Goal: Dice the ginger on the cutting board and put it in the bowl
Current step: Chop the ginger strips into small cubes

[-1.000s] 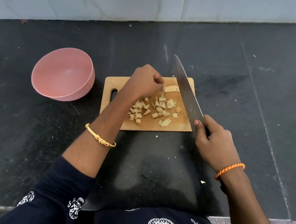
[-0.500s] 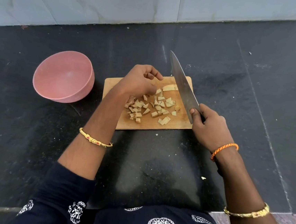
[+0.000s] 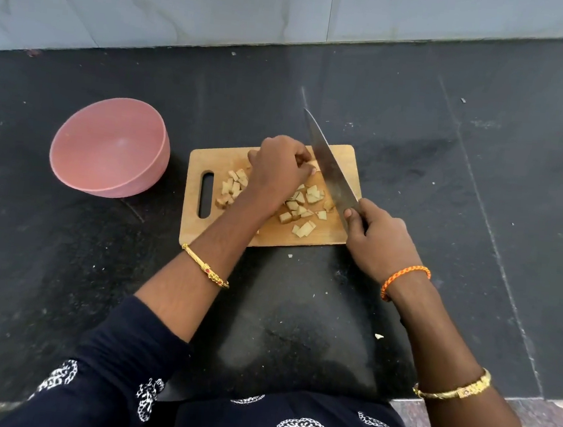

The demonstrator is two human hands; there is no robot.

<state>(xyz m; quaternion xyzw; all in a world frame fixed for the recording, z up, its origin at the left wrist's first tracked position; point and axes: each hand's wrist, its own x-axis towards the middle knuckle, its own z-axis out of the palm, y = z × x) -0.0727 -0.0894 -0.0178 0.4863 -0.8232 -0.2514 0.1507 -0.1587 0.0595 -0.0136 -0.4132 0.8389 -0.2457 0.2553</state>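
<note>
1. The right hand (image 3: 379, 241) is wrapped round the handle of the knife (image 3: 329, 169), forefinger resting up near the heel of the blade. The handle itself is hidden inside the fist.
2. The blade runs long and straight away from that grip, its tip pointing up and to the left, toward the wall. Its long axis crosses the right part of the cutting board (image 3: 264, 235) on a diagonal.
3. Just left of the blade, the left hand (image 3: 277, 171) has its fingers curled down on a larger ginger piece (image 3: 312, 164) at the far edge of the board (only a pale sliver of it shows past the knuckles).
4. Between the two hands, and spilling out under the left wrist, lie the diced ginger cubes (image 3: 303, 208), scattered across the middle of the board.
5. Well to the left of the left hand stands the pink bowl (image 3: 111, 147), upright on the black counter (image 3: 62, 261), clear of the board's slotted end.
</note>
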